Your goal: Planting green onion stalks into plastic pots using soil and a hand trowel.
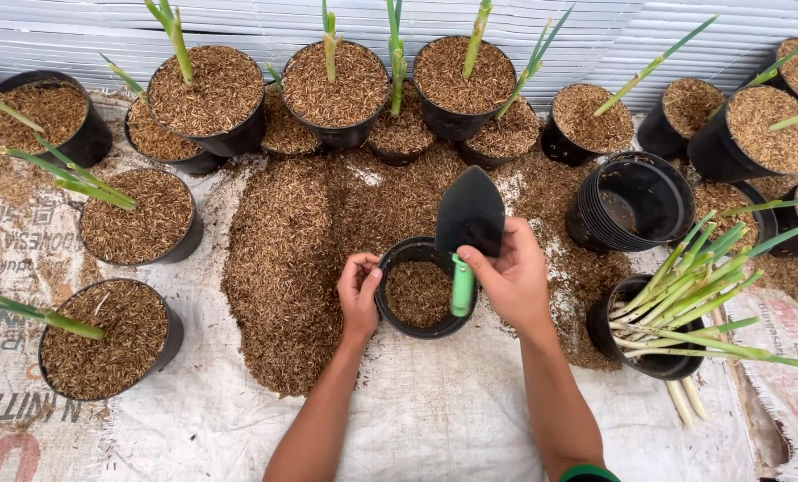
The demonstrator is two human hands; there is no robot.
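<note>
A small black pot [397,314], partly filled with brown rice husk, stands in the middle of a white woven sack. My left hand [359,293] grips the pot's left rim. My right hand [512,277] holds a trowel [468,219] with a black blade and green handle; the blade points up and away, above the pot's far rim. A broad heap of loose husk [292,259] lies just behind and to the left of the pot.
Many husk-filled black pots with green shoots [206,91] line the back and left. A stack of empty black pots [633,203] lies tilted at right. In front of it a pot holds a bundle of green stalks [685,303]. Corrugated sheet runs behind.
</note>
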